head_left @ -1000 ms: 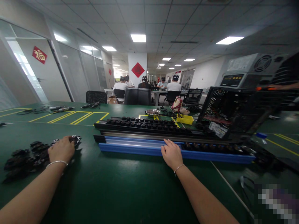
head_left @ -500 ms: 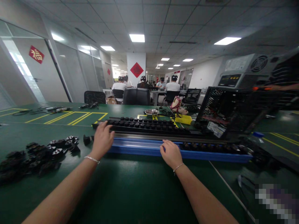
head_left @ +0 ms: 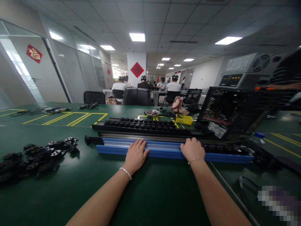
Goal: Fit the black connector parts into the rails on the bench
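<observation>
A long blue channel [head_left: 162, 153] lies crosswise in front of me on the green table. My left hand [head_left: 135, 155] rests over its near edge, left of the middle, with fingers stretched out and the thumb apart. Farther right, my right hand [head_left: 193, 150] is closed over the channel, fingers curled down inside; what they grip is hidden. Black parts [head_left: 218, 148] sit in a row in the channel's right section, just beyond that hand. Between my hands the trough shows a bare, pale inside. A black piece [head_left: 92, 140] sticks out at the left end.
Black rails with round parts [head_left: 141, 126] lie behind the channel. Loose black parts [head_left: 39, 157] are heaped at left. A metal bowl [head_left: 152, 112], a yellow tray [head_left: 184, 119] and an open computer case [head_left: 218, 110] stand farther back. A person's arm [head_left: 284, 86] shows at right.
My left hand has moved right from the channel's left end to nearer its middle. My right hand has slid right along the channel to the row of black parts.
</observation>
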Demonstrator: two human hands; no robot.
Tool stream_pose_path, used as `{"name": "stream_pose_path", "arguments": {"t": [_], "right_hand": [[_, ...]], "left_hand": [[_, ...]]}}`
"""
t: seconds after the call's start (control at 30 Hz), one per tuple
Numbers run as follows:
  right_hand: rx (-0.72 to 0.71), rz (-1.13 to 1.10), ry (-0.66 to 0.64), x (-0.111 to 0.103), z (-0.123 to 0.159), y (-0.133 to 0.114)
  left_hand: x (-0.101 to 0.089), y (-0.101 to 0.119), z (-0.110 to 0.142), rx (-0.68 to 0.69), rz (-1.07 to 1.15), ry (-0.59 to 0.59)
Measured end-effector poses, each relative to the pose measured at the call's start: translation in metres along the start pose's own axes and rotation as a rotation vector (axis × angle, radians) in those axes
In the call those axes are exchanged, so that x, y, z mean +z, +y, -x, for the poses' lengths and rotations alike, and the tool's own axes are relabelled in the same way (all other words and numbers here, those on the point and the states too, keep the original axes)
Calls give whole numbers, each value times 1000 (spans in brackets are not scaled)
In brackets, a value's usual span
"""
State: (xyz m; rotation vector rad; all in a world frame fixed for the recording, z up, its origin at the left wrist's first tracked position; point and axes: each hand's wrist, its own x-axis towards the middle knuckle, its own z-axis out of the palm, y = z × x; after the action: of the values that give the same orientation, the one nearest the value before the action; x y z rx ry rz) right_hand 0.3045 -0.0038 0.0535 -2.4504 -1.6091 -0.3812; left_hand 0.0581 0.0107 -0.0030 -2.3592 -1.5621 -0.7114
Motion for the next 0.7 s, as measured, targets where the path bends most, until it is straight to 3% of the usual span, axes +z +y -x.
{"name": "stream_pose_path", "arguments": {"t": [0.17, 0.7], "right_hand": [[-29, -20, -74, 1, -2, 0], [-72, -78, -74, 8, -5, -2]], "left_hand": [[0, 0, 2, 10, -6, 10], [-2, 0, 2, 14, 18, 23]]}}
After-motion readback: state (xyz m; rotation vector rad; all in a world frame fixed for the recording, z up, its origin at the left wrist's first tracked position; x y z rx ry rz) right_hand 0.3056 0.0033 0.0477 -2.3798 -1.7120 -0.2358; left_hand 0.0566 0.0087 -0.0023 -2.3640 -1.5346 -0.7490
